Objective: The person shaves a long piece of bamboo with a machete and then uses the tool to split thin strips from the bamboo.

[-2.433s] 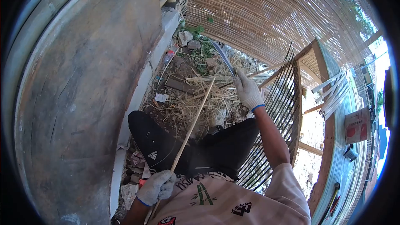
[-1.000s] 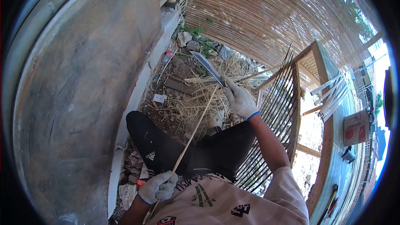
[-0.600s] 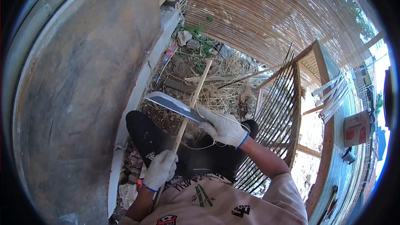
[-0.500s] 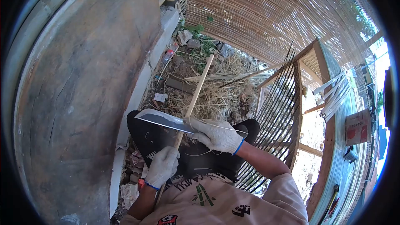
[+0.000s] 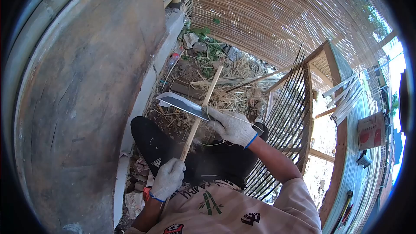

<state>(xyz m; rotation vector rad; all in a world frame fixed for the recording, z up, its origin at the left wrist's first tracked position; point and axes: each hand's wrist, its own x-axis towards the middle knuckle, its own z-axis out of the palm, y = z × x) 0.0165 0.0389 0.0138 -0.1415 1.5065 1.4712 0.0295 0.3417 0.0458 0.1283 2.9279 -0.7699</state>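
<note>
My left hand (image 5: 168,178), in a white knit glove, is closed around the lower part of a long, pale bamboo strip (image 5: 194,132). The strip slants up and away from my body, and its lower end passes under my left wrist. My right hand (image 5: 233,128), also gloved, grips a machete (image 5: 184,105) whose wide blade points left and lies across the strip. The machete's handle is mostly hidden by the glove. A thin, curling shaving (image 5: 236,116) hangs at the right hand.
Dry shavings (image 5: 234,97) cover the ground ahead, with stones (image 5: 190,40) behind them. A large worn panel (image 5: 91,104) stands on the left. On the right are a slatted bamboo frame (image 5: 286,117) and a ledge with a cardboard box (image 5: 371,131). A woven bamboo screen (image 5: 277,17) rises behind.
My right hand and the machete have moved up along the strip, away from my body. The strip's far end has come slightly nearer to me. My left hand keeps its hold, slightly lower.
</note>
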